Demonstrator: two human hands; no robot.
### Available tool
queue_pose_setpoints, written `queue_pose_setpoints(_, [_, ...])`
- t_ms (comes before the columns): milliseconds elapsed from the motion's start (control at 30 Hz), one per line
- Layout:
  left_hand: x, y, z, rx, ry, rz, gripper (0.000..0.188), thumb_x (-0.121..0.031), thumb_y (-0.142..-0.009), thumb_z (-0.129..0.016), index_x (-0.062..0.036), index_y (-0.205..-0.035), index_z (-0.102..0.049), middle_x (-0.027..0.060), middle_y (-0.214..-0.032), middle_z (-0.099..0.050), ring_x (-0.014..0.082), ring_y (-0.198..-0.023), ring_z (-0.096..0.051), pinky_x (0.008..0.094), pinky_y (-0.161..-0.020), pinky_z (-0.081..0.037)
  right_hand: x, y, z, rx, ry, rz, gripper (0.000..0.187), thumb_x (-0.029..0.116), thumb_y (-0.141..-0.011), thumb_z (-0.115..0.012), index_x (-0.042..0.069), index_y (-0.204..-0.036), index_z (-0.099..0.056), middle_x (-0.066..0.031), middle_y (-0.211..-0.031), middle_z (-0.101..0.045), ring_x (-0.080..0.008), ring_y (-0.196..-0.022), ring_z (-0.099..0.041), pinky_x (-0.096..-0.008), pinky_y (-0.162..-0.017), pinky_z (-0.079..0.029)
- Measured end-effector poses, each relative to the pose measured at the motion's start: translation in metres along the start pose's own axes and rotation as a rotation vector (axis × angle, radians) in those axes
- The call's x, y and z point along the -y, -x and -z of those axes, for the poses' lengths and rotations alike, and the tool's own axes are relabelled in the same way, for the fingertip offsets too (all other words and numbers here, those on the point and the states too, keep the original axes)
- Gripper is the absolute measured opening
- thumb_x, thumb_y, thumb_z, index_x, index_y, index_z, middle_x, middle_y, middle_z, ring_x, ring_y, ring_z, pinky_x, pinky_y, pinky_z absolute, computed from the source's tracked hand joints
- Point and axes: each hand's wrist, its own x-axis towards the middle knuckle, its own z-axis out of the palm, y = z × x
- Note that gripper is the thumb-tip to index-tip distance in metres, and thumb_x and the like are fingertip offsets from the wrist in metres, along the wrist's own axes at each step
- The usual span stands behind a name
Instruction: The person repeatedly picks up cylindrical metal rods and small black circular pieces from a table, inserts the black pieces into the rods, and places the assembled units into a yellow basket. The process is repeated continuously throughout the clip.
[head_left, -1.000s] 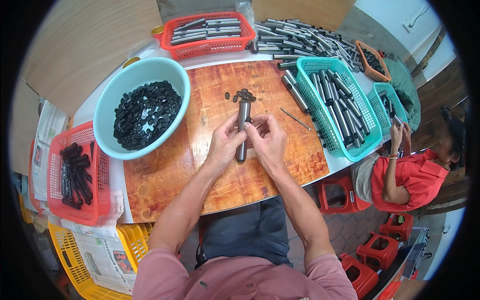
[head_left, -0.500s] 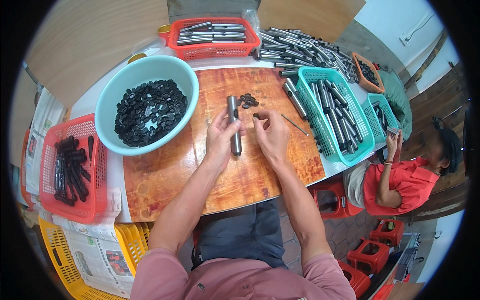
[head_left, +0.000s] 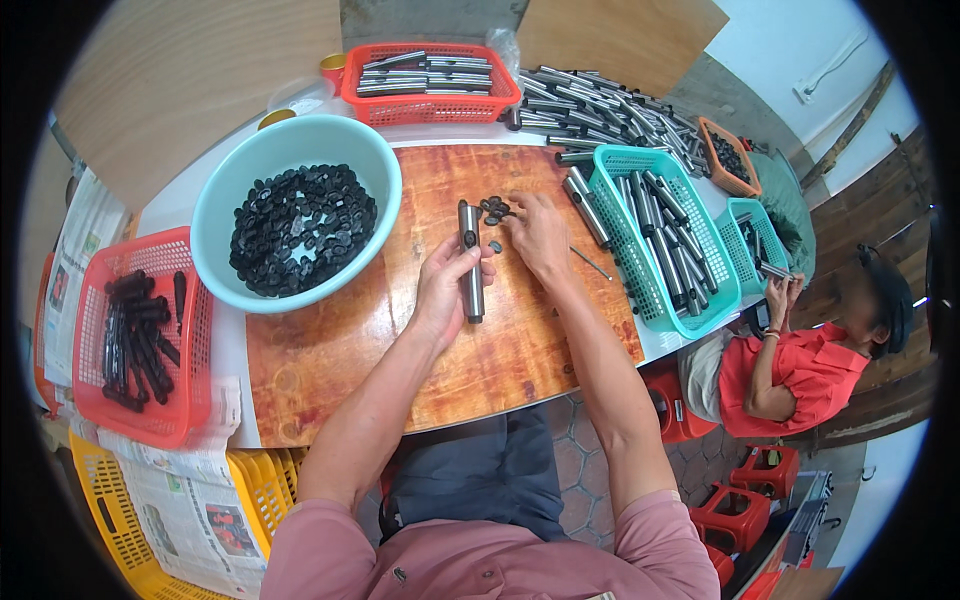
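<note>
My left hand (head_left: 446, 288) is wrapped round a shiny metal tube (head_left: 472, 290) with a dark round hole in its side, held upright in the picture over the wooden board (head_left: 340, 370). At the small pile of black oval pieces (head_left: 494, 207), my right hand (head_left: 538, 238) has its bent fingertips close together at the pile's right edge. What they pinch, if anything, is too small to make out. One loose oval piece (head_left: 495, 246) lies between the tube and my right hand. A thin metal rod (head_left: 591, 262) rests to the right of that hand.
A pale blue basin (head_left: 215, 235) of black pieces stands left, beside a red basket (head_left: 195, 375) of dark handles. Tubes fill a teal basket (head_left: 725, 305) at right and a red basket (head_left: 430, 108) behind; more tubes (head_left: 610, 110) are heaped there. A co-worker (head_left: 790, 375) sits at right.
My right hand has moved away from me to the pile. A single oval piece now lies below the pile. The tube in my left hand has shifted slightly nearer and turned so its hole shows.
</note>
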Motion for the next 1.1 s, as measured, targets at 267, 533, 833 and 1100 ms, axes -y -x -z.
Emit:
queue_pose_setpoints(267, [-0.001,0.001,-0.001,0.013,-0.005,0.018,0.032,-0.012,-0.101,-0.063,-0.003,-0.13,-0.056,0.0107,-0.11,-0.071,0.0166,-0.087,-0.067,0.0308,-0.079,-0.057,-0.014,0.004,-0.013,-0.103,0.054,0.287,0.018,0.01,-0.088,-0.074,0.005,-0.104,-0.074,-0.0158,-0.105,-0.068,-0.0377,-0.097,-0.068,-0.0472,-0.085,-0.055])
queue_pose_setpoints(533, [-0.004,0.003,-0.002,0.019,-0.024,0.036,0.034,-0.012,-0.101,-0.063,-0.0009,-0.133,-0.056,0.0094,-0.111,-0.069,0.0162,-0.089,-0.066,0.0315,-0.086,-0.055,-0.009,0.034,0.036,0.214,0.005,-0.015,0.02,0.017,-0.095,-0.067,0.002,-0.103,-0.078,-0.0232,-0.102,-0.07,-0.0411,-0.098,-0.068,-0.0486,-0.086,-0.053])
queue_pose_setpoints(833, [-0.003,0.002,-0.004,0.049,-0.058,0.051,0.033,-0.012,-0.101,-0.062,-0.0017,-0.131,-0.057,0.0087,-0.112,-0.069,0.0166,-0.089,-0.066,0.0322,-0.085,-0.055,-0.013,0.039,0.039,0.227,-0.115,-0.207,0.022,0.016,-0.094,-0.066,-0.001,-0.102,-0.078,-0.0276,-0.096,-0.072,-0.0417,-0.095,-0.071,-0.0515,-0.083,-0.054])
queue_pose_setpoints(1100, [0.001,0.001,-0.001,0.091,-0.06,0.047,0.033,-0.013,-0.102,-0.062,-0.0004,-0.132,-0.057,0.0086,-0.111,-0.067,0.0167,-0.09,-0.065,0.0324,-0.085,-0.055,-0.018,0.047,0.029,0.14,0.162,0.127,0.016,0.016,-0.095,-0.067,0.004,-0.1,-0.076,-0.0218,-0.096,-0.069,-0.043,-0.088,-0.069,-0.0518,-0.076,-0.056])
